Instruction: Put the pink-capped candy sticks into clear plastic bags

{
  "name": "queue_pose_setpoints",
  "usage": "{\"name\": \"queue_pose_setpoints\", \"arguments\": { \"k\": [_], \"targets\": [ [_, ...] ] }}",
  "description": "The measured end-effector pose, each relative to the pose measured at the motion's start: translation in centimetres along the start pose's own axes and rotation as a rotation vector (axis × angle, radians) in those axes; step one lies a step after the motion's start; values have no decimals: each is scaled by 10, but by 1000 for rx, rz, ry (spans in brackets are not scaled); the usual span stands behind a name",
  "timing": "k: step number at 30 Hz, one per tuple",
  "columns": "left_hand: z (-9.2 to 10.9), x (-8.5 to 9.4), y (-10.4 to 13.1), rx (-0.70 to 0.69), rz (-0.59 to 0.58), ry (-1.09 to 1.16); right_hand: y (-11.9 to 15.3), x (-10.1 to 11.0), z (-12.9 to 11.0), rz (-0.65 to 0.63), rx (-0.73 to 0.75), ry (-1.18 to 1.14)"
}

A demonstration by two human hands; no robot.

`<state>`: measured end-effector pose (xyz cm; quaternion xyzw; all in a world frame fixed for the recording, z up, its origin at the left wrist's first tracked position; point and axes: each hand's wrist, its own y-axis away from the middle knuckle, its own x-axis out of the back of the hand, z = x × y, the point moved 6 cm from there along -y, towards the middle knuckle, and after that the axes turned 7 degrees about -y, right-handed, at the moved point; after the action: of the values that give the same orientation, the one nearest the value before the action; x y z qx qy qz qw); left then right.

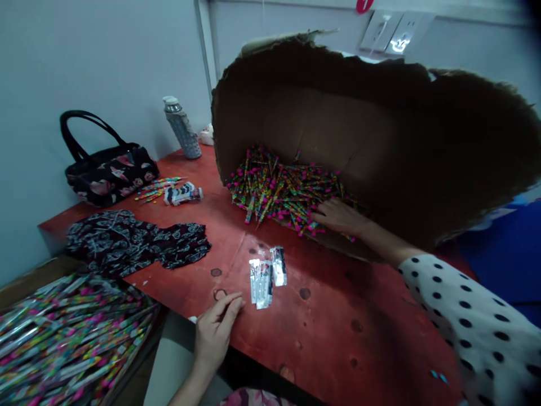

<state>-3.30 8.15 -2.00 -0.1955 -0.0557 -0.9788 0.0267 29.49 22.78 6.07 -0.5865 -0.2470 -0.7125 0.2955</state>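
Observation:
A large torn-edged cardboard box (363, 124) lies on its side on the red table, with a heap of colourful pink-tipped pencils (279, 186) inside. My right hand (338, 217) reaches into its opening and touches the right side of the heap; whether its fingers grip any pencil is unclear. Near the table's front edge is my left hand (215, 327), thumb and forefinger pressed together, with nothing visible between them. Several small clear packets (262, 282) lie flat just right of it.
Dark patterned cloth (135, 239), a floral handbag (112, 172), a bottle (182, 128), some loose pencils (154, 190) and striped packs (183, 194) occupy the left side. At the lower left stands a box of wrapped pencils (71, 338). Something blue (502, 254) is at the right.

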Motion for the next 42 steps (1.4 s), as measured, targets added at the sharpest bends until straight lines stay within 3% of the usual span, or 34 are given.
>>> {"name": "queue_pose_setpoints", "arguments": {
  "k": [6,9,12,15,17,20,22,25,29,31,34,36,38,40,42],
  "targets": [
    [0,1,1,-36,-5,-66,-52,-11,-4,-92,284,74],
    [2,2,1,-46,9,-91,-65,-14,-7,-98,294,67],
    [5,2,1,-59,15,-97,-67,-6,-7,1,235,-25],
    [4,1,0,-62,16,-96,-61,6,1,176,88,-248],
    [2,1,0,-62,9,-95,-51,14,12,362,-58,-445],
    [-1,0,0,-75,-7,-103,-23,21,41,693,-400,-671],
    [-2,0,0,-88,-9,-114,1,21,63,842,-655,-719],
    [-1,1,0,-108,0,-129,37,24,85,929,-911,-661],
    [3,1,0,-138,5,-120,77,42,76,984,-972,-556],
    [5,1,0,-151,6,-117,89,48,57,910,-952,-521],
    [7,1,0,-168,12,-123,89,43,27,586,-869,-431],
    [7,0,0,-172,10,-133,78,34,12,336,-690,-299],
    [6,-1,0,-173,4,-140,64,24,0,138,-422,-165],
    [5,-2,0,-174,2,-146,50,13,-4,18,-192,-110],
    [4,-2,1,-177,5,-150,38,5,1,-12,-119,-123]
  ]
}}
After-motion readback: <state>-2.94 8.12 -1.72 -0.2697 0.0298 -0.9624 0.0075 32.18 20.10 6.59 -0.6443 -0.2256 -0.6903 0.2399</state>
